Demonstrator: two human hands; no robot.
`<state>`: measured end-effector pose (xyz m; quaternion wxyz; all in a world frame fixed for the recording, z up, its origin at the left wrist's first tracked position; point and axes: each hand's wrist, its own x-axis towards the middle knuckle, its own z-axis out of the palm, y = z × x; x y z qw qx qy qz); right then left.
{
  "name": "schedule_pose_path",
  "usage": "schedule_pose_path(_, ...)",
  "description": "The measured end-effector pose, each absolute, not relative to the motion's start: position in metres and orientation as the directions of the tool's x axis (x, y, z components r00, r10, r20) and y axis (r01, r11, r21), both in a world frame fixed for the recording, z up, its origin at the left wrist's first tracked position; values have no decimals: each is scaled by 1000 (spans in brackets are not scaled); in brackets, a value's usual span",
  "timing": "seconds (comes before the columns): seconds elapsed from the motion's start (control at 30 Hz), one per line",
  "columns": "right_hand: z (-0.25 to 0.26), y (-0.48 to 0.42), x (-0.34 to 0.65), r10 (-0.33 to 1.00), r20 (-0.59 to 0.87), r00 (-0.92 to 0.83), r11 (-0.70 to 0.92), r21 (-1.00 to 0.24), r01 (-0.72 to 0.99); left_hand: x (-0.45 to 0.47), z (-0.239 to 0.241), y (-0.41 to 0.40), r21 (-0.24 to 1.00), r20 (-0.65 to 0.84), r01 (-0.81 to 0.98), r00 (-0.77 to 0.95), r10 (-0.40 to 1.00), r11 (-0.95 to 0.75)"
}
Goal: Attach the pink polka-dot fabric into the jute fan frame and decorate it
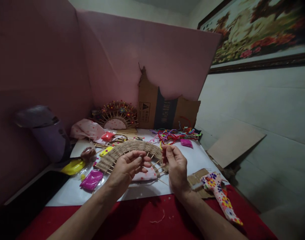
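My left hand [132,165] is raised palm up, its thumb against the curled fingers in a loose pinch; anything between them is too small to make out. Opposite it, my right hand [176,163] is closed too, thumb tip against the index finger, and what it may hold cannot be told. Just behind both hands lies an arched fan shape woven of brown twine [127,148] over thin wooden sticks. A pink dotted cloth piece [149,175] shows under its arch, partly hidden by my left hand.
A finished-looking fan [117,115] leans at the back beside torn cardboard [149,113]. Colourful fuzzy strips [177,134] lie behind. Packets of magenta clay [92,180] and yellow clay [74,167] sit left, near a purple container [49,140]. A flower-patterned glue gun [217,188] rests right.
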<state>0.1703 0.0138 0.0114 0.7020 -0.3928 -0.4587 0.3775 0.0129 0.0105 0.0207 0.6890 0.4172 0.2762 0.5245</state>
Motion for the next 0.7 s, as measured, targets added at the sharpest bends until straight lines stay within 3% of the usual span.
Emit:
schedule_pose_path(0.33, 10, 5, 165, 885, 402, 233, 423, -905, -45, 15, 19, 5, 852, 79, -513, 325, 942, 105)
schedule_pose_path(0.43, 8, 4, 164, 882, 428, 196, 436, -900, 5, 20, 15, 3, 884, 124, -467, 284, 951, 24)
schedule_pose_path(0.57, 7, 8, 154, 903, 409, 130, 427, -889, -165, 34, 16, -12, 947, 255, -246, 173, 951, -209)
schedule_pose_path(0.67, 14, 10, 148, 920, 365, 144, 393, -859, -329, 49, 26, -34, 909, 409, -203, 256, 876, -365)
schedule_pose_path(0.7, 19, 10, 148, 913, 370, 173, 408, -848, -339, 53, 31, -43, 915, 395, -203, 285, 873, -348)
